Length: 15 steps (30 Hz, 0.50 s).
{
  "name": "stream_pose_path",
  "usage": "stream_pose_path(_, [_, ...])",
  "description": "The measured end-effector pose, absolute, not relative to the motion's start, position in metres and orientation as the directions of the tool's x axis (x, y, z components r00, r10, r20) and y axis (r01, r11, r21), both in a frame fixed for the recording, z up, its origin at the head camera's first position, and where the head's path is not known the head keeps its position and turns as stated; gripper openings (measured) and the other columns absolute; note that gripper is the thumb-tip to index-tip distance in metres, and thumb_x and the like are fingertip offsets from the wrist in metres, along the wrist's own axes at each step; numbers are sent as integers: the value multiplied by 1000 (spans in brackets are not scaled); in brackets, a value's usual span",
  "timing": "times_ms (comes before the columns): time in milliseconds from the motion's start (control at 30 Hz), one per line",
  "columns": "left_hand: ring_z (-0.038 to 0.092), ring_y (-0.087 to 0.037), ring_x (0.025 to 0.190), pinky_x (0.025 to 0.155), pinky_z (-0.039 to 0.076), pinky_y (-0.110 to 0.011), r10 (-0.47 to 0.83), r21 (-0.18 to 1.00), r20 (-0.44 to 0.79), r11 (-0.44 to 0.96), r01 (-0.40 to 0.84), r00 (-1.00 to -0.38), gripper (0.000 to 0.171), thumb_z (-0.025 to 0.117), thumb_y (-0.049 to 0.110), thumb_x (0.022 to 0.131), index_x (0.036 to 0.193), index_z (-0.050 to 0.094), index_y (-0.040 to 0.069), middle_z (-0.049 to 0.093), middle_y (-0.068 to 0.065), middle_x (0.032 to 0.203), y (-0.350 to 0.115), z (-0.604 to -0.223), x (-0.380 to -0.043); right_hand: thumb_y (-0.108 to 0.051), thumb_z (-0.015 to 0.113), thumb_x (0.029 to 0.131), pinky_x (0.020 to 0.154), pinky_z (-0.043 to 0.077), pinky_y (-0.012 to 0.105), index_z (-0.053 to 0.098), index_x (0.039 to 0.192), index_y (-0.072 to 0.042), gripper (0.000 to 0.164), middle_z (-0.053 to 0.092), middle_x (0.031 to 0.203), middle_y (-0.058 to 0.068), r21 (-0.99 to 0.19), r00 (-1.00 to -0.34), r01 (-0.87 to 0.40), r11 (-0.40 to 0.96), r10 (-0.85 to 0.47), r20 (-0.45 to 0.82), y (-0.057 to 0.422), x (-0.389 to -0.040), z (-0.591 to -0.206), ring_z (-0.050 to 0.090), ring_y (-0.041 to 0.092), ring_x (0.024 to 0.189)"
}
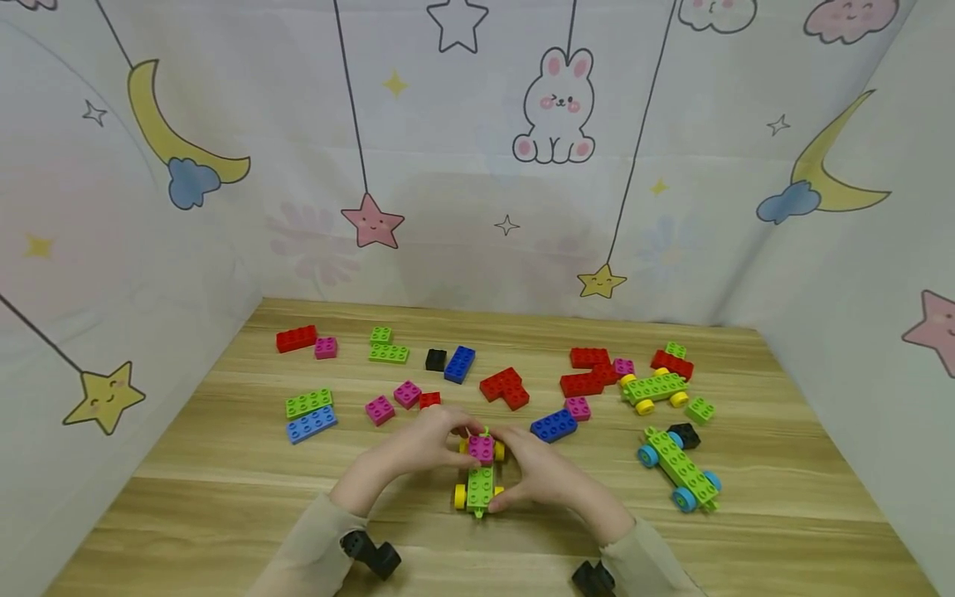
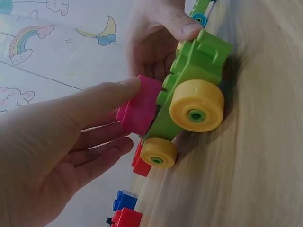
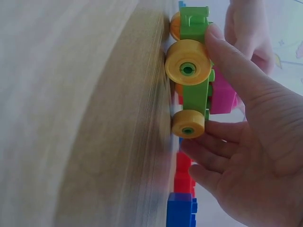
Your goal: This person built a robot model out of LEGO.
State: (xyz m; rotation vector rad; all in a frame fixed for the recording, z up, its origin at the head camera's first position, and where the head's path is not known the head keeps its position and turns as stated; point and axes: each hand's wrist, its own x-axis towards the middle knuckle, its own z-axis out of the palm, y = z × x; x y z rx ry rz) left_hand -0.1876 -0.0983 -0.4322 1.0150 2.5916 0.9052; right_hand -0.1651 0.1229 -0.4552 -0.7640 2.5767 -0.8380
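A green toy car base with yellow wheels stands lengthwise on the wooden table, between both hands. On its far half sits a pink brick. My left hand pinches that brick, the thumb against its near side as the left wrist view shows. My right hand grips the car base along its right side. In the right wrist view its thumb presses the near end, while the fingers reach round by the far yellow wheel.
Loose red, pink, green, black and blue bricks lie beyond the hands. To the right stand a second yellow-wheeled base and a blue-wheeled base. A green brick and a light blue brick lie at left. A printed curtain encloses the table.
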Motion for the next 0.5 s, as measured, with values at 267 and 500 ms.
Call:
stream_pose_path(267, [65,-19,104,90,54,-35,658,583,25,602,545,-753,33,75,28,87,114,72,9,70,-4,113,-94,-433,-185,-46,86,69,111,37,52,40,146,0,101,43,150,17,-618,-806,-395,680,-579,-123,123,-165,-457,41,35,138])
stream_pose_path(500, [64,-23,108,94,53,-41,621,615,19,611,498,-784,32,76,27,85,111,74,9,69,-7,115,-90,-435,-185,-45,86,69,111,37,52,40,146,0,101,43,150,17,-622,-802,-400,673,-586,-118,123,-164,-457,41,36,138])
